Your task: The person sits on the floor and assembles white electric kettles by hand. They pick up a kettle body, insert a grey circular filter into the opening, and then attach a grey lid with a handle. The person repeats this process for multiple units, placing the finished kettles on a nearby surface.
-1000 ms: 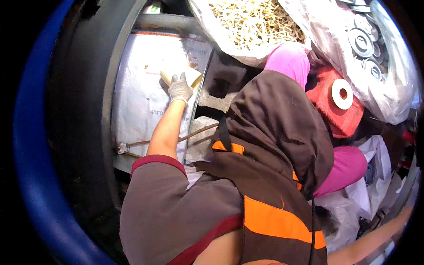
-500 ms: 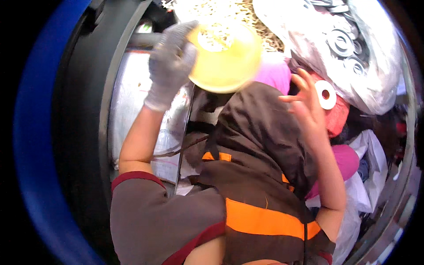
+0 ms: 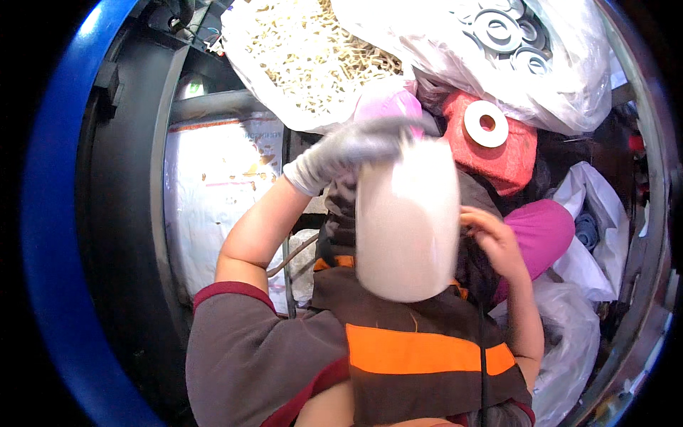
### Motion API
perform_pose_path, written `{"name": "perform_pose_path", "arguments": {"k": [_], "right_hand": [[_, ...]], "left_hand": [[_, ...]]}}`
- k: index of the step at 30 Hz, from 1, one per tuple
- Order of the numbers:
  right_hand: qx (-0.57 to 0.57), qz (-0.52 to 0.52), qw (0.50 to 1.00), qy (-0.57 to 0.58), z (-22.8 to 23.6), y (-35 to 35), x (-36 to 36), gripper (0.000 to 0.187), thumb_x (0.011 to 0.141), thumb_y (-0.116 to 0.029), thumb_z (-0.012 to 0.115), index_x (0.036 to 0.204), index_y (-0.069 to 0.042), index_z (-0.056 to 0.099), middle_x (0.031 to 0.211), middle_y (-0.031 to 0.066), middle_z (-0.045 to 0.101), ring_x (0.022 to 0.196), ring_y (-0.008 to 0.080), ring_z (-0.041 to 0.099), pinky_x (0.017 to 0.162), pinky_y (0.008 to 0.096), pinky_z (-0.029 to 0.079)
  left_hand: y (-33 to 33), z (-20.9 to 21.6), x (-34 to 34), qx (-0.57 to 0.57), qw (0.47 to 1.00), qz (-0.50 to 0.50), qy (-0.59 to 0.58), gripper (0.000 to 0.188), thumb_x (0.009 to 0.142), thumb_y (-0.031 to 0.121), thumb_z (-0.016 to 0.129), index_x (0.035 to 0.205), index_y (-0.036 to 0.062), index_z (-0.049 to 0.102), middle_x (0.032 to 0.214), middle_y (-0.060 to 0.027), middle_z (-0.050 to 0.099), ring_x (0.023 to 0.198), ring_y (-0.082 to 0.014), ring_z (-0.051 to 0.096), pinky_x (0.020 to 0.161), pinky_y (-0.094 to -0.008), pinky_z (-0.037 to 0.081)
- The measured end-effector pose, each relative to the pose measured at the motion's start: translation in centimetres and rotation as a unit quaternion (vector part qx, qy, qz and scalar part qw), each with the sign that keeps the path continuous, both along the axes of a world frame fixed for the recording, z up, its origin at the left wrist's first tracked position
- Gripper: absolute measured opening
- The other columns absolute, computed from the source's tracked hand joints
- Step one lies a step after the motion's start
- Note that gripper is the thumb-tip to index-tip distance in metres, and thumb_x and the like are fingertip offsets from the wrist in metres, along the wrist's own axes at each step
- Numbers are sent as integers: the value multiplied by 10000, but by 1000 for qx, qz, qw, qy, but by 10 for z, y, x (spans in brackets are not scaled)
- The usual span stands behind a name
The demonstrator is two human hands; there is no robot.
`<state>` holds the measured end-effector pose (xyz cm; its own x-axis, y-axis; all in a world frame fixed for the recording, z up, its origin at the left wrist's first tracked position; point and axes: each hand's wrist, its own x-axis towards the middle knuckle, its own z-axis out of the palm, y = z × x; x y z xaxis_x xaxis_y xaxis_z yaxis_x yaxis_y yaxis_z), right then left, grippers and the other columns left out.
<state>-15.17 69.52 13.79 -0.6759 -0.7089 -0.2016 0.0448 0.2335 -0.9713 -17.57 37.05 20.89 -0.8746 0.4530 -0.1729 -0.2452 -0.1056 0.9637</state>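
Note:
A white, tub-like container [image 3: 409,228] is upended in front of my lap, its rounded end toward me; motion blurs it. My left hand [image 3: 363,146], in a grey knit glove, grips it at the far end, though the fingers are smeared there. What is inside the container is hidden. My bare right hand [image 3: 494,242] is beside its right side, fingers reaching toward the edge and apart. I cannot tell whether they touch it. Beyond, a white sack holds many small beige pieces [image 3: 306,60].
At the far right, a clear plastic bag [image 3: 583,92] holds grey rings [image 3: 496,32]. A white ring [image 3: 499,129] lies on a red block-like bundle [image 3: 516,167]. White plastic sheeting [image 3: 213,213] lies left, beside a dark metal frame [image 3: 160,142]. Another plastic bag [image 3: 569,327] is at right.
My left hand has come from the beige pieces toward my lap, bringing the container, whose yellow-looking round opening faced me before. My right hand has lowered toward the container's side.

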Motion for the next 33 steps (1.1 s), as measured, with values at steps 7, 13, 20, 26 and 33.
{"name": "perform_pose_path", "arguments": {"k": [7,13,20,26,33], "right_hand": [[-157,-93,977,114,38,-53,-13,352,818,-242,606,1088,-23,555,1231,151,528,1140,275,506,977,360,364],[-86,-27,943,321,39,-53,-11,294,765,-227,685,944,-20,575,971,134,588,923,307,568,815,383,448],[-110,-14,934,338,55,-54,-15,274,733,-209,723,865,-20,574,871,120,579,833,316,562,728,385,457],[-118,-7,915,386,63,-57,-11,255,725,-242,724,781,-46,571,777,99,555,719,296,534,648,371,414],[-58,-112,910,395,59,-29,9,230,724,-229,725,738,-62,568,723,83,543,670,281,524,613,362,400]], "left_hand": [[53,14,-6,-244,935,-197,166,257,757,263,629,878,37,637,765,-92,574,748,-215,558,741,-351,446],[35,11,27,-320,857,11,404,178,734,186,643,615,78,567,626,-78,546,595,-265,539,630,-370,420],[41,20,11,-207,955,61,205,397,839,213,630,498,60,496,467,-52,472,426,-126,470,450,-279,348],[37,5,-31,163,960,219,-64,246,869,283,566,836,42,601,622,-19,519,556,-129,497,524,-262,411],[-175,-6,-85,-454,802,360,144,455,832,441,611,1004,22,650,790,-85,632,812,-173,594,769,-327,475]]}}
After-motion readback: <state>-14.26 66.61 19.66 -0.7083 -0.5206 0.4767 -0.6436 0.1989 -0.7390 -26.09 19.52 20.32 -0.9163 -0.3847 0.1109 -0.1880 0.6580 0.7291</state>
